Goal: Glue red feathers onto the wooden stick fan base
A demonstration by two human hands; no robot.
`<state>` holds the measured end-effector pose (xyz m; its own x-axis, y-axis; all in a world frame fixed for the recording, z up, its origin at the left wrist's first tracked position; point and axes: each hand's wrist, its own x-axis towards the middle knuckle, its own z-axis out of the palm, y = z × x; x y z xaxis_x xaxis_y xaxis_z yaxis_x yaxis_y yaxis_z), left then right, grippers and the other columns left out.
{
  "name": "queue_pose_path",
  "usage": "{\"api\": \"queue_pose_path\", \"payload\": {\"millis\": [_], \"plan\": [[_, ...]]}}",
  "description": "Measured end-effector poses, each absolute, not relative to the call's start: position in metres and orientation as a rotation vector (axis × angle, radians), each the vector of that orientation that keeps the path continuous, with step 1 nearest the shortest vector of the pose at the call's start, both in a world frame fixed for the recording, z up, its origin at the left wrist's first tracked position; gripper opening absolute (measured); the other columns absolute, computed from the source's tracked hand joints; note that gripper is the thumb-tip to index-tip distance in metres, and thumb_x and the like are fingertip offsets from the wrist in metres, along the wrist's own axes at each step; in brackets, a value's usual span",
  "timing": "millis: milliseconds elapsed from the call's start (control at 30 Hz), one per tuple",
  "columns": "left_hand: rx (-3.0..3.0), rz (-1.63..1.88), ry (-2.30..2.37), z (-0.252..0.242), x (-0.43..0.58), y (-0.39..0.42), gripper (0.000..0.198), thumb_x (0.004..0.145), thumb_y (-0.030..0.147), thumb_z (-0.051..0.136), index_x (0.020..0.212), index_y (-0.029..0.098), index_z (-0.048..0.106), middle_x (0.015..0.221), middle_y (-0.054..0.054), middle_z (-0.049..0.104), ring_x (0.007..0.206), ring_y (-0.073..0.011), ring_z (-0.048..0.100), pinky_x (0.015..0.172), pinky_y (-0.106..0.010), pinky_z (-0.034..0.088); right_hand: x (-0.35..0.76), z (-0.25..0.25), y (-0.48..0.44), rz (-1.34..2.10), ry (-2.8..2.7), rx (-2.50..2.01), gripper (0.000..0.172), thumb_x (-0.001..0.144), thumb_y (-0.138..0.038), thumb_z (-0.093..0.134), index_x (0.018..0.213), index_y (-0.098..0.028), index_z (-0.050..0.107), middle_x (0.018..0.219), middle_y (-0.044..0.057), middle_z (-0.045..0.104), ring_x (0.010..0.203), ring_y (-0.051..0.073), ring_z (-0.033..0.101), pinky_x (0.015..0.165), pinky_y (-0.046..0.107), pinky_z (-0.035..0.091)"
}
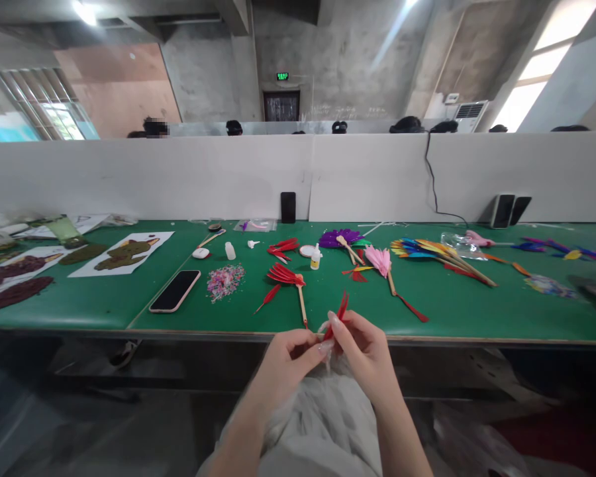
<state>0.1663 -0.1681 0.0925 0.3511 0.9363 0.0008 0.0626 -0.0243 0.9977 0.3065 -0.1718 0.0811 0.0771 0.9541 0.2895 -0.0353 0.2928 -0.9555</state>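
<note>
My left hand (289,354) and my right hand (362,348) meet just below the near edge of the green table (477,305). Both pinch a small bunch of red feathers (340,313) that sticks up between the fingertips. A pale ring-like piece sits at the feathers' base; I cannot tell what it is. On the table just beyond lies a red feather fan on a wooden stick (291,279), with a loose red feather (268,298) beside it.
A black phone (175,290) lies to the left, near a heap of pink confetti (224,279). A small glue bottle (316,257), purple fan (340,238), pink fan (380,260) and multicoloured feather fan (437,255) lie further back. White partition (179,175) behind; other people's heads beyond.
</note>
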Motion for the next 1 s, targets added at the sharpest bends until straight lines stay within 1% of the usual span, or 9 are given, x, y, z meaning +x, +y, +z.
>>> {"api": "queue_pose_path", "payload": {"millis": [233,367,467,567,633,700,833,900,1000], "plan": [[1.178,0.934,0.865,0.078,0.173,-0.171,0.042,0.079,0.051,0.060,0.060,0.015,0.050,0.046,0.007,0.031,0.042,-0.0053,0.021,0.045,-0.024,0.013,0.301,0.083,-0.173,0.920,-1.182,-0.999,0.030,0.086,-0.043,0.057,0.069,-0.018,0.061,0.052,-0.003,0.053,0.046,0.011,0.051,0.045,0.021,0.043],[1.215,0.952,0.892,0.078,0.179,-0.172,0.045,0.081,0.054,0.057,0.058,0.017,0.046,0.047,0.007,0.030,0.043,-0.0060,0.022,0.045,-0.024,0.016,0.299,0.079,-0.175,0.829,-1.171,-1.036,0.027,0.088,-0.042,0.054,0.079,-0.018,0.062,0.066,0.001,0.063,0.050,0.011,0.054,0.046,0.021,0.046],[1.372,0.973,0.952,0.082,0.182,-0.173,0.048,0.083,0.057,0.050,0.057,0.017,0.042,0.050,0.005,0.030,0.049,-0.0081,0.027,0.048,-0.024,0.020,0.301,0.077,-0.175,0.723,-1.226,-1.050,0.022,0.090,-0.037,0.053,0.082,-0.018,0.062,0.072,0.002,0.064,0.057,0.012,0.056,0.052,0.021,0.047],[1.486,1.013,0.982,0.082,0.182,-0.173,0.052,0.086,0.060,0.041,0.056,0.017,0.037,0.055,0.004,0.031,0.054,-0.0093,0.028,0.051,-0.024,0.023,0.303,0.077,-0.175,0.651,-1.318,-1.026,0.022,0.092,-0.031,0.051,0.080,-0.019,0.064,0.066,0.000,0.058,0.057,0.012,0.052,0.052,0.021,0.043],[1.502,0.996,0.986,0.080,0.182,-0.173,0.052,0.086,0.061,0.040,0.057,0.017,0.038,0.056,0.004,0.033,0.054,-0.0096,0.030,0.052,-0.024,0.024,0.304,0.080,-0.175,0.632,-1.391,-1.003,0.023,0.092,-0.029,0.051,0.076,-0.018,0.065,0.062,-0.002,0.050,0.055,0.011,0.047,0.050,0.021,0.040],[1.500,0.979,0.988,0.078,0.182,-0.173,0.051,0.085,0.060,0.044,0.058,0.017,0.042,0.056,0.003,0.037,0.054,-0.0100,0.034,0.052,-0.024,0.025,0.305,0.082,-0.175,0.650,-1.445,-0.975,0.024,0.092,-0.029,0.051,0.076,-0.018,0.066,0.063,-0.002,0.045,0.054,0.011,0.044,0.047,0.022,0.037],[1.557,1.036,1.002,0.078,0.185,-0.172,0.047,0.087,0.053,0.047,0.057,0.016,0.047,0.055,0.002,0.044,0.054,-0.0106,0.039,0.054,-0.024,0.030,0.305,0.082,-0.176,0.762,-1.443,-0.963,0.027,0.093,-0.032,0.048,0.078,-0.018,0.065,0.067,-0.002,0.044,0.051,0.009,0.043,0.043,0.021,0.035],[1.598,1.076,1.019,0.079,0.187,-0.172,0.047,0.090,0.048,0.044,0.055,0.016,0.045,0.053,0.002,0.043,0.054,-0.0103,0.040,0.055,-0.024,0.030,0.304,0.081,-0.177,0.759,-1.427,-0.970,0.030,0.093,-0.031,0.047,0.071,-0.018,0.061,0.067,-0.002,0.044,0.050,0.009,0.043,0.042,0.021,0.035],[1.630,1.176,1.080,0.079,0.189,-0.173,0.046,0.092,0.043,0.040,0.054,0.017,0.040,0.052,0.002,0.041,0.052,-0.0098,0.038,0.053,-0.023,0.029,0.300,0.079,-0.177,0.597,-1.408,-0.989,0.035,0.093,-0.027,0.047,0.059,-0.018,0.052,0.064,-0.002,0.044,0.053,0.009,0.043,0.046,0.021,0.036]]}}
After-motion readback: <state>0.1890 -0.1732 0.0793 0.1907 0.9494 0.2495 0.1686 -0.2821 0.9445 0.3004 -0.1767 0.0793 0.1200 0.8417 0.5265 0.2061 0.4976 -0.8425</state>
